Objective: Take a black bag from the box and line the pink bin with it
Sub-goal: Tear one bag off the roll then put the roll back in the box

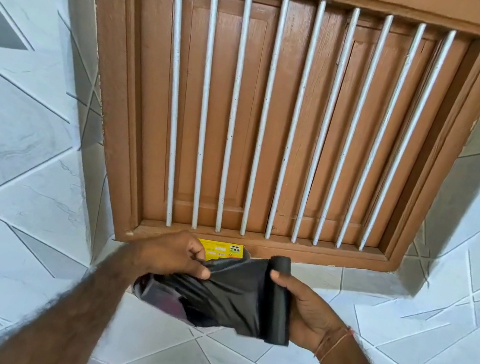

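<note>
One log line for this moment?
left hand: pinching black plastic bag | right hand: holding black bag roll | yellow cardboard box: on sill

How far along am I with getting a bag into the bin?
Done: the roll of black bags is out of the yellow box on the sill. In hand: your right hand holds the roll while your left hand pulls the loose bag off it. Left: separating the bag and lining the pink bin, which isn't in view.
</note>
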Motion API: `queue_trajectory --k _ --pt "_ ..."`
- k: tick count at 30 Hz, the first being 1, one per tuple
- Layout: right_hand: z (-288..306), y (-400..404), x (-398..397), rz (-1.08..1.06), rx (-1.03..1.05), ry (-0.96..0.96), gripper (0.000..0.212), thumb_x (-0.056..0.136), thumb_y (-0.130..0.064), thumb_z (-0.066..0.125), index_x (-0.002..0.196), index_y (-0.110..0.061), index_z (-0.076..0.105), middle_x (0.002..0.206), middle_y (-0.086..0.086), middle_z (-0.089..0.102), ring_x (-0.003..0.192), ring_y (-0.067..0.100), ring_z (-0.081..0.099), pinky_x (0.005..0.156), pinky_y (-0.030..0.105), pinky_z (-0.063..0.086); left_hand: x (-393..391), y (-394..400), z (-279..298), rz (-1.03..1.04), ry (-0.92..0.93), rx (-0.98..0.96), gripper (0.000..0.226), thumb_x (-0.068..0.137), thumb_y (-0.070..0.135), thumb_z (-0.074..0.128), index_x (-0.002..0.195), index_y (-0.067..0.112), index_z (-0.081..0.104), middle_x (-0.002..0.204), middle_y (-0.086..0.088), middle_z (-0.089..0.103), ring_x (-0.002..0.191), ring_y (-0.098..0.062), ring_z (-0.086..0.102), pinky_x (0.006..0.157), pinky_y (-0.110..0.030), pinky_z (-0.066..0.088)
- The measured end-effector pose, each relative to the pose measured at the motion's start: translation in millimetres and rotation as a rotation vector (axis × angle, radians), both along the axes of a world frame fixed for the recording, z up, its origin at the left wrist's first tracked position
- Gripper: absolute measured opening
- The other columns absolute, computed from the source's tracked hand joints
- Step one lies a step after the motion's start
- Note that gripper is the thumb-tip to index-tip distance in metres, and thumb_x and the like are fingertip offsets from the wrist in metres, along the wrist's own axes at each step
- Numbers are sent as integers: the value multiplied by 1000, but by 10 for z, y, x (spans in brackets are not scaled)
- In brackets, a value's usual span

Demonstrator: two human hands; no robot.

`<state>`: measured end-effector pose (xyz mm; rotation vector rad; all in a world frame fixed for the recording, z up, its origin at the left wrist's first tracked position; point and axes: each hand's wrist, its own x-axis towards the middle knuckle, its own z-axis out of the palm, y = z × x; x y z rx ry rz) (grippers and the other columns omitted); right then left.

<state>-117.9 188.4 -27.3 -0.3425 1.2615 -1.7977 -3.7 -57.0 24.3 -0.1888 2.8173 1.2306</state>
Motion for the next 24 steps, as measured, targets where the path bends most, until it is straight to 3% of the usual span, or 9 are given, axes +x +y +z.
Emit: queue_trajectory --k 2,4,6,9,13,16,20,22,24 --pt "19 -48 36 3 -6 40 50 71 -16 74 118 1 65 117 22 68 100 32 68 89 41 55 -19 -56 49 11 -36 -141 32 74 46 76 59 23 59 55 10 51 54 -6 45 58 -26 35" --pt "71 -110 86 42 -4 111 45 78 -11 68 121 3 62 124 26 64 105 34 65 93 43 54 -45 72 11 28 -39 -53 32 69 54 76 75 25 64 67 6 64 64 -5 55 63 -25 42" --pt "141 -166 132 108 -3 158 44 81 -9 67 122 3 60 129 30 57 112 38 59 105 49 45 -114 298 -112 22 -27 211 31 75 39 79 95 21 65 79 3 70 71 -3 62 67 -18 46" --pt "222 -152 122 130 -9 162 41 80 -10 67 118 4 62 122 29 61 108 36 60 104 47 45 -181 440 -258 0 52 475 10 84 15 73 84 10 65 71 0 66 63 -5 59 59 -16 46" --pt "181 -4 88 71 6 89 34 77 -16 66 108 -2 71 114 22 69 98 31 68 87 39 56 -94 255 -129 9 87 344 15 86 14 71 73 10 63 60 4 57 53 -3 47 49 -14 36" --pt "100 32 87 19 21 75 41 75 -15 69 113 2 68 124 27 63 105 36 64 98 47 51 -49 126 -33 -12 53 148 25 85 20 73 64 18 60 51 13 51 47 -1 41 47 -16 31" --pt "113 -6 101 -6 39 188 42 74 -8 70 115 3 65 126 32 59 106 39 62 104 52 44 -21 38 -42 -30 -57 -8 22 82 36 71 72 18 65 67 0 55 65 -11 46 63 -28 36" --pt "147 -28 105 34 37 236 42 76 -8 69 116 4 64 124 31 61 107 40 62 103 52 45 -32 125 -90 -30 -73 31 25 79 41 72 79 17 67 71 -1 56 68 -11 47 63 -28 35" --pt "185 -59 112 49 30 280 44 75 -8 70 117 5 62 119 29 64 105 39 62 101 49 47 -54 234 -151 -21 -74 198 23 74 37 76 82 17 69 79 -5 66 75 -13 56 69 -27 41"
